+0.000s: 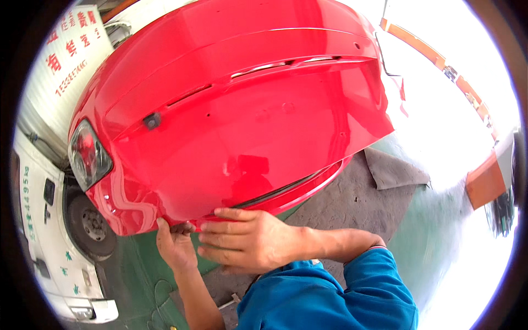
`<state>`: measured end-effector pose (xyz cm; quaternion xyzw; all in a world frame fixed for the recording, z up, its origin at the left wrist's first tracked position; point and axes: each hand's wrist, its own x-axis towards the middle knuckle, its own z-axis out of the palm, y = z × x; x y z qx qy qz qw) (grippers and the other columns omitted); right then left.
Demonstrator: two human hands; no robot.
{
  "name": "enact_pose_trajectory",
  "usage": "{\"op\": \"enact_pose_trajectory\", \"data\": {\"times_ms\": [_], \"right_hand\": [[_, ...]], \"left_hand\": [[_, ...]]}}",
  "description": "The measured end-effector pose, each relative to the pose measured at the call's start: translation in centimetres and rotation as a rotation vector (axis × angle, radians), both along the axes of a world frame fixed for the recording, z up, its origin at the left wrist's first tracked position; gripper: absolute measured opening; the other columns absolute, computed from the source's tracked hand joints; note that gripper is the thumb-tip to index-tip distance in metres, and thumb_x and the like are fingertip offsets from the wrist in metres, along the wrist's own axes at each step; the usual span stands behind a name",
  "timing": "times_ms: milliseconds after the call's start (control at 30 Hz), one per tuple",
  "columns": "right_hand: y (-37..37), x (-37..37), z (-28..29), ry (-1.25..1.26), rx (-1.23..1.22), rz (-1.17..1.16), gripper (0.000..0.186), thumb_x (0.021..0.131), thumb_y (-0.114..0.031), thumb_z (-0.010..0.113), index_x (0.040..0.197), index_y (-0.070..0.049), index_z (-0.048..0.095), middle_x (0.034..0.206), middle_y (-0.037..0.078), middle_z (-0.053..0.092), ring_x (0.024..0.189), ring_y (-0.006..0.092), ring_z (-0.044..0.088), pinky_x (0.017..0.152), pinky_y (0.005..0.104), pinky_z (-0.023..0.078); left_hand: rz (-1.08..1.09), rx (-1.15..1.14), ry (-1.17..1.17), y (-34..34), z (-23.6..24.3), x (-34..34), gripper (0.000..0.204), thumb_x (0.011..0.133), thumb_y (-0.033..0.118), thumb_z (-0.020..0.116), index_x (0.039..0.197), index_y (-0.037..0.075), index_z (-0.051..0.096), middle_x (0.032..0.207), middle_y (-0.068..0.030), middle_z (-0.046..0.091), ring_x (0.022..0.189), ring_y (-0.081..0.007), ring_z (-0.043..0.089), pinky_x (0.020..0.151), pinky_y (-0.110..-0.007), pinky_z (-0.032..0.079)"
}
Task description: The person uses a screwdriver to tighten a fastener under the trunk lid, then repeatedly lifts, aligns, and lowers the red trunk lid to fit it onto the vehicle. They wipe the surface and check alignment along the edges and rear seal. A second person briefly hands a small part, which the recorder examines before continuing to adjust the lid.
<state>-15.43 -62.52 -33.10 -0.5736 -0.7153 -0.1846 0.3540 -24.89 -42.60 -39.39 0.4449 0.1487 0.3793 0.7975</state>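
Observation:
In front of me is the glossy red rear of a car (264, 126), with a clear-and-red tail light (89, 154) at its left corner. Its lower left edge is the bumper (129, 212). My left hand (177, 247) is at that edge, thumb against the red surface and fingers curled in around the rim; the fingertips are partly hidden. Beside it, my right hand (239, 240) is stretched flat, palm toward the car, fingers extended to the left. Its index finger lies along the panel's lower edge, and nothing shows in it.
A dark gap (286, 191) runs along the red body's lower right. A grey mat (352, 203) covers part of the green floor, one corner folded. At left stands a white vehicle (44, 220) with a dark wheel (91, 223). A thin cable (159, 297) lies below. An orange-brown box (487, 179) stands at right.

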Motion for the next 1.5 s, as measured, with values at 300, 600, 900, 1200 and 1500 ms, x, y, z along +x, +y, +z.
{"op": "enact_pose_trajectory", "data": {"times_ms": [300, 600, 900, 1200, 1500], "right_hand": [[-5.4, 3.2, -0.8, 0.082, 0.321, -0.367, 0.036, 0.074, -0.021, 0.078, 0.103, -0.002, 0.069, 0.094, 0.010, 0.068, 0.090, 0.0263, 0.067, 0.081, 0.0385, 0.055], [-7.9, 6.3, -1.3, 0.022, 0.512, -0.654, 0.034, 0.069, -0.018, 0.082, 0.097, -0.004, 0.069, 0.089, 0.009, 0.070, 0.087, 0.0250, 0.068, 0.081, 0.0422, 0.055], [-8.6, 9.1, -1.7, 0.024, 0.577, -0.872, 0.028, 0.070, -0.006, 0.078, 0.096, -0.003, 0.067, 0.090, 0.010, 0.071, 0.089, 0.0267, 0.069, 0.091, 0.0469, 0.050], [-8.2, 10.2, -1.5, 0.028, 0.583, -0.934, 0.024, 0.076, -0.002, 0.071, 0.099, -0.002, 0.067, 0.094, 0.012, 0.071, 0.093, 0.0303, 0.068, 0.099, 0.0516, 0.045], [-8.2, 10.0, -1.4, 0.045, 0.586, -0.935, 0.023, 0.075, 0.003, 0.068, 0.098, -0.002, 0.067, 0.094, 0.012, 0.070, 0.092, 0.0298, 0.068, 0.100, 0.0508, 0.044]], "left_hand": [[-0.024, 0.101, 0.023, 1.1, -0.8, -0.3, 0.037, 0.101, 0.041, 0.055, 0.103, 0.004, 0.063, 0.078, -0.0051, 0.067, 0.069, -0.0149, 0.062, 0.064, -0.030, 0.049], [0.027, 0.138, 0.036, 0.5, -0.1, 0.3, 0.037, 0.101, 0.039, 0.053, 0.098, 0.004, 0.063, 0.072, -0.0045, 0.064, 0.065, -0.0156, 0.060, 0.061, -0.032, 0.049], [0.049, 0.120, 0.088, 1.0, -0.1, -0.2, 0.037, 0.101, 0.038, 0.054, 0.098, 0.003, 0.064, 0.077, -0.0072, 0.067, 0.067, -0.0177, 0.062, 0.061, -0.034, 0.050], [-0.008, 0.067, 0.014, 1.3, 0.7, 0.3, 0.041, 0.102, 0.037, 0.052, 0.095, 0.000, 0.068, 0.083, -0.0111, 0.071, 0.066, -0.0205, 0.066, 0.061, -0.034, 0.054], [-0.034, 0.092, 0.019, 1.4, 0.6, -0.3, 0.039, 0.102, 0.034, 0.052, 0.091, 0.001, 0.069, 0.080, -0.0101, 0.071, 0.067, -0.0199, 0.066, 0.062, -0.034, 0.054]]}}
